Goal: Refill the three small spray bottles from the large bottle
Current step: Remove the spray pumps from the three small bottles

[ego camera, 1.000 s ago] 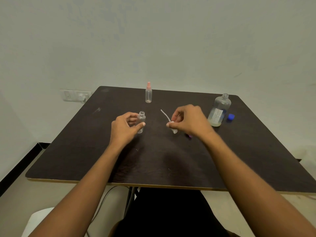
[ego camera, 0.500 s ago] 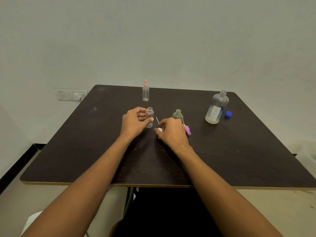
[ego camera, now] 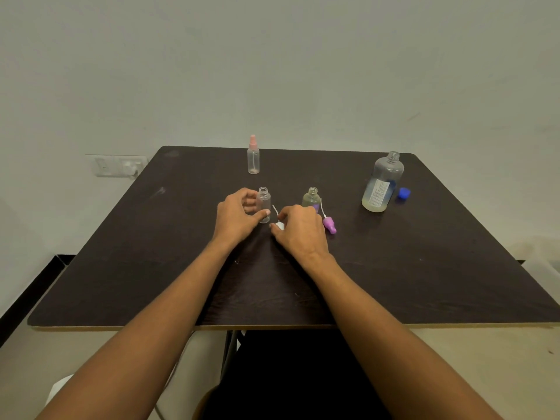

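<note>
Both hands at work mid-counter
Left hand (ego camera: 239,216) fingers curl round the uncapped small bottle (ego camera: 264,204), upright at the counter's (ego camera: 424,268) middle; right hand (ego camera: 300,228) fingers pinch a white spray cap (ego camera: 280,226) just beside it; the large bottle (ego camera: 382,184) stands open near the far right corner.

- Dim, flat light it was, spread evenly over the grey-green wall (ego camera: 272,71), with no lamp or window in shot.
- The dark table (ego camera: 424,268) soaked it up and gave back only a faint sheen.
- Shadows were soft and edgeless, just a weak smudge beneath the forearms (ego camera: 151,344).
- The large bottle (ego camera: 382,183) carried a pale highlight and no hard glare.
- The clear small bottle (ego camera: 264,204) in the left hand (ego camera: 239,215) barely stood out from the wood.
- The white spray cap (ego camera: 280,226), pinched by the right hand (ego camera: 301,230), was the brightest spot and slightly smeared.
- Wide-angle stretch splayed the table's sides and swelled the forearms at the bottom corners.
</note>
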Tool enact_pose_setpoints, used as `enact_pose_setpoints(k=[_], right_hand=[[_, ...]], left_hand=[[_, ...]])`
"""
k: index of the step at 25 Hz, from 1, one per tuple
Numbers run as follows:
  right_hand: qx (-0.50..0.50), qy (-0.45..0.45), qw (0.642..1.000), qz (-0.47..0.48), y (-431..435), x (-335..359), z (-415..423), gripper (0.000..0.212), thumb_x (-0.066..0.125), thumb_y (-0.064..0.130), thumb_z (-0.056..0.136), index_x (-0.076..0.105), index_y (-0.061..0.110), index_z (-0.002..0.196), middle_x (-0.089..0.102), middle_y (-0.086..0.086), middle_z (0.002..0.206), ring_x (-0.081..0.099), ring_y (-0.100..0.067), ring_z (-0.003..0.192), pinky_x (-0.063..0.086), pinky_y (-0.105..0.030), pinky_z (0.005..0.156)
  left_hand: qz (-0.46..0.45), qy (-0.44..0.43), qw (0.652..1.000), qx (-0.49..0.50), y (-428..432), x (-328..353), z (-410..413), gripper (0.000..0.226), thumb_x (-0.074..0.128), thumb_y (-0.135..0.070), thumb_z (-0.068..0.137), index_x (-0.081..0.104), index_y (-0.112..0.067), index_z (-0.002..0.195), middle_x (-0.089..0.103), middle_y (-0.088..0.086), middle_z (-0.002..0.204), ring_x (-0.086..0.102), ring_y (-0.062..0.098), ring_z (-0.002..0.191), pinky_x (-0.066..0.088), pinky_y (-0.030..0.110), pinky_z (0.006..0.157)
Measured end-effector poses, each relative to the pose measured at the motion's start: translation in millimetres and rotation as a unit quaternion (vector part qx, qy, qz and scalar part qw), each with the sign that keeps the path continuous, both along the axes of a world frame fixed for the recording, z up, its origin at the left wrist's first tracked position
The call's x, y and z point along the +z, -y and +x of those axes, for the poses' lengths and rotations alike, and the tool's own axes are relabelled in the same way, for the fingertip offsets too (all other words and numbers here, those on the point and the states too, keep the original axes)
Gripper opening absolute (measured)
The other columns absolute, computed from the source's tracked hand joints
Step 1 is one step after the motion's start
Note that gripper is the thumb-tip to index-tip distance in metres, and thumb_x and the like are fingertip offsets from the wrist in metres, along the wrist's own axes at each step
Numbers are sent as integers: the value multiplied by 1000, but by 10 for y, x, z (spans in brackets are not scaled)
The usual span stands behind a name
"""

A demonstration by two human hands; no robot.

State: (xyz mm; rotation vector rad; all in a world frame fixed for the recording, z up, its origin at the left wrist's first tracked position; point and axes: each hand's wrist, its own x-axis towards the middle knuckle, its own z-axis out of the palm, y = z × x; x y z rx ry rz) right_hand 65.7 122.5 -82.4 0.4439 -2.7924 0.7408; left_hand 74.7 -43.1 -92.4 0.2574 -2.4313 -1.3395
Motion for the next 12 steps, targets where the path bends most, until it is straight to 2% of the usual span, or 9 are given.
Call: enact_pose_setpoints(k=[4, 8, 12], right_hand=[[-3, -6, 1000, 6, -7, -1, -1, 36, 79, 45, 88, 78, 19, 112, 77, -4, 95, 73, -22, 90, 62, -38, 83], [-3, 5, 1000, 7, -18, -12, -23, 39, 78, 48, 88, 76, 20, 116, 77, -4, 99, 73, -23, 94, 62, -41, 85], [8, 3, 1000, 6, -41, 35, 8, 39, 77, 49, 88, 76, 19, 115, 76, -2, 96, 73, -21, 93, 61, -38, 85]], left_hand=[[-2, 1, 1000, -8, -9, -31, -8, 47, 93, -21, 79, 72, -20, 121, 78, -5, 112, 74, 5, 100, 56, 15, 85], [-9, 2, 1000, -11, 5, -37, -5, 48, 94, -21, 78, 72, -20, 120, 78, -6, 113, 71, -3, 96, 52, 6, 80], [-13, 0, 1000, -14, -9, 21, 37, 52, 93, -25, 78, 69, -20, 124, 76, -6, 119, 70, 1, 102, 58, 22, 93]])
